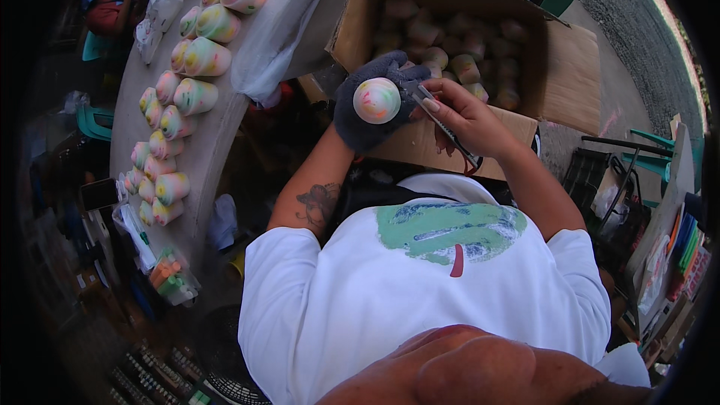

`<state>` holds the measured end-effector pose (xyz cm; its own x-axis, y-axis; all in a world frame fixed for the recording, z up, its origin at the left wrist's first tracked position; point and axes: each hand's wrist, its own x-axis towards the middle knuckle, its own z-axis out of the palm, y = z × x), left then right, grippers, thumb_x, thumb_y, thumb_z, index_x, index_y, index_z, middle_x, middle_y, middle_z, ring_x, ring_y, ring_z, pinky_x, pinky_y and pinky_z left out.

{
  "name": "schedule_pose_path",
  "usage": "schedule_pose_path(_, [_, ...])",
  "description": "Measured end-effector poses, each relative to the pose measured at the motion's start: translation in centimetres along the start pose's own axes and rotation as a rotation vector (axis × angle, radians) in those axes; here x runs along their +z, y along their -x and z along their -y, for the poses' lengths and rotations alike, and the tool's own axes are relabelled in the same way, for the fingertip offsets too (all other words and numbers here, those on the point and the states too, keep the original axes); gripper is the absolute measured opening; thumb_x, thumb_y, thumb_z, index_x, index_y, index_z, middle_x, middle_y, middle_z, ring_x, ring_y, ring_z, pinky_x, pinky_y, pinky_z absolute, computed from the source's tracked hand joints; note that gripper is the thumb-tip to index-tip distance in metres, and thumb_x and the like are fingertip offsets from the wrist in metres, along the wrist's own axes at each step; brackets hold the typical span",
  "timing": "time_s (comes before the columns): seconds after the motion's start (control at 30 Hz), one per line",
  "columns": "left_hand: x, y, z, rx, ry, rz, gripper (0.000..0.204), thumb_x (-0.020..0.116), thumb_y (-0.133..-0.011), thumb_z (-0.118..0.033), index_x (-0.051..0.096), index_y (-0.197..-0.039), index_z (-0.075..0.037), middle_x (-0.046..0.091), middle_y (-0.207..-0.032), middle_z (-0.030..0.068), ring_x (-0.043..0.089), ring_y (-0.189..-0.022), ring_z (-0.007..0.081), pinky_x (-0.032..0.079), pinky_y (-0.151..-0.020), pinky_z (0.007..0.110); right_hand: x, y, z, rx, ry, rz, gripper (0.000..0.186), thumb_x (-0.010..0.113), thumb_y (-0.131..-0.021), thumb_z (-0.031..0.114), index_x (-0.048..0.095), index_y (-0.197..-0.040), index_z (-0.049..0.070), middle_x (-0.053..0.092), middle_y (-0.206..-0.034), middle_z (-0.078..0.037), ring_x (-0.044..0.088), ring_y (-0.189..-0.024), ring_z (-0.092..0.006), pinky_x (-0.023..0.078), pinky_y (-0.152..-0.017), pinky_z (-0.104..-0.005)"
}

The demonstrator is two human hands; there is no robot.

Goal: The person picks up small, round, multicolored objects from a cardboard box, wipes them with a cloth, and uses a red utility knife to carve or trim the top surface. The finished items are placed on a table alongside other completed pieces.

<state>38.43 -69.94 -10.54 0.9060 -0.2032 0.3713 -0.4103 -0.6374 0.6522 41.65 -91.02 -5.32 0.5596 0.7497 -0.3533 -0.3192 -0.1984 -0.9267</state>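
The step in hand appears to be handwork on a single piece: a white, dome-topped piece marbled in pink, yellow, orange and green [376,100] is held in the left hand [356,121], its rounded end turned up toward the camera, in front of the open carton. That hand is covered by a thick, dark blue-grey fabric glove, and its fingers are curled and clamped around the piece. The thumb and fingers of the bare right hand [474,117] are closed together on a slim, grey metal-looking hand tool [450,129], whose upper end is brought close to the gloved fingers; whether they are touched by it cannot be told. For the next move, a steady left grip and careful control of the tool's tip seem to be called for. A smooth, slightly matt surface with softly blended colours is shown by the piece. Similar tapered, round-ended pieces [207,57] are laid in clusters along a smooth grey table [214,151], beside a crumpled translucent plastic bag [274,49]. More marbled pieces [465,69] are heaped loosely inside a stiff brown cardboard carton [571,79], its flaps folded outward.
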Motion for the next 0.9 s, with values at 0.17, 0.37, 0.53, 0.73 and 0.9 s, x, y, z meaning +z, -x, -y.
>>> schedule_pose_path(0.17, [0.9,0.8,1.5,-0.146,0.143,0.050,0.046,0.080,-0.075,-0.033,0.067,-0.114,-0.011,0.065,-0.110,0.0082,0.063,-0.098,0.0252,0.050,-0.086,0.033,0.1,-0.3,1.7,0.052,0.154,0.035,0.042,0.050,-0.102,0.022,0.044,-0.144,0.023,0.062,-0.093,-0.002,0.057,-0.058,-0.0063,0.051,-0.052,-0.0228])
schedule_pose_path(0.37, [1.4,1.1,1.5,-0.146,0.297,-0.002,0.050,0.078,-0.077,-0.031,0.065,-0.120,-0.010,0.065,-0.114,0.0092,0.063,-0.101,0.0259,0.050,-0.089,0.033,-0.4,-0.5,2.2,0.086,0.204,0.053,0.040,0.050,-0.102,0.021,0.048,-0.142,0.022,0.064,-0.099,-0.002,0.055,-0.059,-0.0059,0.052,-0.056,-0.0232])
schedule_pose_path(0.53, [1.3,1.1,2.2,-0.047,0.023,0.074,0.055,0.078,-0.077,-0.031,0.062,-0.124,-0.010,0.064,-0.123,0.0101,0.062,-0.110,0.0265,0.049,-0.098,0.033,-0.4,-0.5,2.1,0.113,0.178,0.037,0.040,0.050,-0.102,0.021,0.049,-0.142,0.023,0.065,-0.095,-0.001,0.055,-0.059,-0.0060,0.052,-0.055,-0.0228])
schedule_pose_path(0.73, [0.8,1.0,1.2,-0.221,0.224,0.134,0.060,0.077,-0.078,-0.034,0.058,-0.129,-0.009,0.064,-0.125,0.0066,0.060,-0.116,0.0248,0.046,-0.103,0.035,-0.4,-0.5,2.1,0.111,0.185,0.047,0.042,0.051,-0.102,0.021,0.048,-0.143,0.025,0.066,-0.096,-0.001,0.056,-0.057,-0.0054,0.051,-0.053,-0.0217])
schedule_pose_path(0.9, [0.3,0.6,0.8,-0.020,-0.134,0.144,0.058,0.076,-0.079,-0.033,0.059,-0.128,-0.011,0.063,-0.127,0.0043,0.059,-0.117,0.0231,0.046,-0.103,0.035,-0.7,-0.5,2.4,0.122,0.202,0.081,0.043,0.050,-0.102,0.020,0.047,-0.144,0.027,0.067,-0.097,-0.002,0.056,-0.055,-0.0050,0.051,-0.051,-0.0215])
